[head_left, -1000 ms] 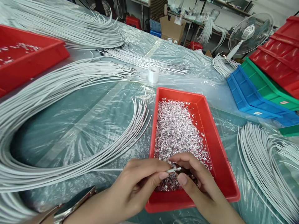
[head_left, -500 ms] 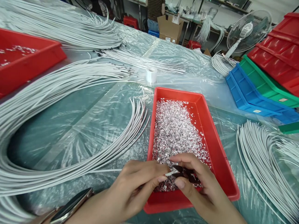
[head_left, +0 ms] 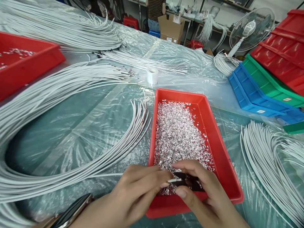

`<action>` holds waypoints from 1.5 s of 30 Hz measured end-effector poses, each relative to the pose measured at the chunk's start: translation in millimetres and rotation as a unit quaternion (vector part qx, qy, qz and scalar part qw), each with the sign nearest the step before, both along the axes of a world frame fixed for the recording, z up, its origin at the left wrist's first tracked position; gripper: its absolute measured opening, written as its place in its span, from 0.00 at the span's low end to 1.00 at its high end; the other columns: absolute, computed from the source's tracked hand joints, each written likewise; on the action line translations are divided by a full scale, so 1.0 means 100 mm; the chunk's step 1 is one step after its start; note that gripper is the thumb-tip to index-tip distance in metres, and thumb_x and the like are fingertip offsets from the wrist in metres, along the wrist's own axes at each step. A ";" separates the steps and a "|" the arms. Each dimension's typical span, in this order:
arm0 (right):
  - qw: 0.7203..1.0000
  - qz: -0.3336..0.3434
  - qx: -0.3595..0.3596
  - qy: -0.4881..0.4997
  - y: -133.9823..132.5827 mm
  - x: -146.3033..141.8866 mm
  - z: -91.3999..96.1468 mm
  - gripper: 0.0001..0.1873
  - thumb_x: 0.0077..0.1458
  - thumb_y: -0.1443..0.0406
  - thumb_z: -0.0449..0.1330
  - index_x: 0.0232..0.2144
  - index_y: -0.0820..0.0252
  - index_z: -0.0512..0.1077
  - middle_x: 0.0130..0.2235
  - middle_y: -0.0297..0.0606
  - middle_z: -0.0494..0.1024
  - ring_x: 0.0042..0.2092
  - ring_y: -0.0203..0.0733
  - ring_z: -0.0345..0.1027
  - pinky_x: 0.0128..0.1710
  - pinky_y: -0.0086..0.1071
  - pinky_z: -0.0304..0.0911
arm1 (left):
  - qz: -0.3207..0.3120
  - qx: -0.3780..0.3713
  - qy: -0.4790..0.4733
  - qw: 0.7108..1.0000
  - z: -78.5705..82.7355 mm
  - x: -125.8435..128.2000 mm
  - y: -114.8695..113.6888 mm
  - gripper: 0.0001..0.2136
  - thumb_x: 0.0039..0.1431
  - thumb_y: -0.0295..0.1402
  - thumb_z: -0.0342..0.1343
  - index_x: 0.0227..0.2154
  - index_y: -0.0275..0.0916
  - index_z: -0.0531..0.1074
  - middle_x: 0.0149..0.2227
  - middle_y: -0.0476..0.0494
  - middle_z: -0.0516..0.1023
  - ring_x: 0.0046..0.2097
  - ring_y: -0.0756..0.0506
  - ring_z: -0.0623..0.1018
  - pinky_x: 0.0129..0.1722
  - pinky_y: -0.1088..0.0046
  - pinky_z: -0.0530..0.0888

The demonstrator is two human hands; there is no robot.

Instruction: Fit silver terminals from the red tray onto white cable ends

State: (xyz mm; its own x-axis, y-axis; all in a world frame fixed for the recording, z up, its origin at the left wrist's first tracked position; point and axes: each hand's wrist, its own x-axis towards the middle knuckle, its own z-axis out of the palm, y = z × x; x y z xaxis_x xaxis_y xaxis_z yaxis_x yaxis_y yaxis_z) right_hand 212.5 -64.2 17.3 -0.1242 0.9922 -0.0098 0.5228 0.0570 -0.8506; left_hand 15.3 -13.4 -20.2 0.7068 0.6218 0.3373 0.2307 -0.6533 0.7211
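Observation:
My left hand point(head_left: 142, 190) pinches the end of a white cable point(head_left: 174, 180) between thumb and fingertips. The cable's length runs back leftward under the hand. Curled around small dark snips point(head_left: 190, 182), my right hand point(head_left: 201, 186) has thumb below and fingers above; much of the tool is hidden. The jaws are right at the cable's end. Both hands are over the near end of a red tray point(head_left: 216, 133), which holds a heap of shiny silver foil scraps point(head_left: 178, 133).
Left of the tray, a large bundle of white cables point(head_left: 102, 158) curves over the plastic-covered table. Another bundle point(head_left: 268, 167) lies right. A white tape roll point(head_left: 152, 76) stands behind the tray. Stacked blue trays point(head_left: 251, 95) are at right; a second red tray point(head_left: 30, 69) is far left.
The snips' jaws, seen apart around the cable end before, now look closer together and darker. My hands have barely shifted. The whole view has drifted slightly.

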 end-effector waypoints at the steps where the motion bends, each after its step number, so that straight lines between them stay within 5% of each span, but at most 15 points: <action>1: 1.000 -0.003 -0.003 0.005 0.00 -0.01 0.00 0.13 0.56 0.60 0.58 0.45 0.47 0.69 0.39 0.34 0.79 0.37 0.42 0.75 0.34 0.31 0.73 | -0.005 0.007 0.002 1.000 0.00 0.00 0.00 0.14 0.63 0.21 0.45 0.48 0.42 0.63 0.36 0.46 0.78 0.35 0.49 0.78 0.35 0.76 0.70; 12: 0.997 0.021 -0.025 0.064 0.03 -0.04 0.06 0.11 0.56 0.63 0.58 0.44 0.49 0.69 0.36 0.33 0.80 0.35 0.39 0.75 0.35 0.27 0.72 | -0.026 -0.107 -0.028 0.994 0.05 0.05 0.00 0.10 0.63 0.22 0.46 0.40 0.43 0.68 0.34 0.51 0.79 0.37 0.51 0.78 0.38 0.79 0.69; 23: 0.991 0.020 -0.090 0.095 0.02 -0.04 0.06 0.09 0.57 0.63 0.56 0.43 0.50 0.68 0.33 0.31 0.77 0.33 0.37 0.72 0.33 0.26 0.68 | -0.006 -0.124 -0.056 0.991 0.08 0.04 0.01 0.08 0.66 0.26 0.45 0.38 0.40 0.69 0.32 0.51 0.78 0.31 0.51 0.76 0.31 0.78 0.68; 34: 0.935 -0.003 -0.234 0.267 0.04 -0.06 0.09 0.09 0.59 0.56 0.56 0.39 0.51 0.70 0.27 0.29 0.70 0.41 0.38 0.71 0.44 0.30 0.65 | -0.004 -0.132 -0.037 0.991 0.12 0.03 0.00 0.08 0.66 0.29 0.45 0.39 0.41 0.69 0.30 0.51 0.79 0.29 0.51 0.76 0.26 0.77 0.67; 45: 0.972 0.018 -0.189 0.139 0.03 0.00 0.05 0.08 0.59 0.60 0.55 0.42 0.50 0.68 0.36 0.33 0.74 0.40 0.40 0.69 0.42 0.34 0.65 | 0.026 -0.092 -0.059 0.994 0.15 0.08 -0.01 0.08 0.66 0.28 0.45 0.34 0.40 0.68 0.26 0.52 0.77 0.22 0.52 0.73 0.23 0.78 0.67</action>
State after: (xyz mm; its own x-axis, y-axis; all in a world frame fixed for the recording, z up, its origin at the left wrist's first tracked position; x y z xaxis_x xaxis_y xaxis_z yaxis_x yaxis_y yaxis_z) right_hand 212.5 -61.4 22.7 -0.2092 0.9190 -0.3341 0.2728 -0.2733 -0.9224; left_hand 22.8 -14.4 -5.0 0.6344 0.7152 0.2933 0.1674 -0.4976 0.8511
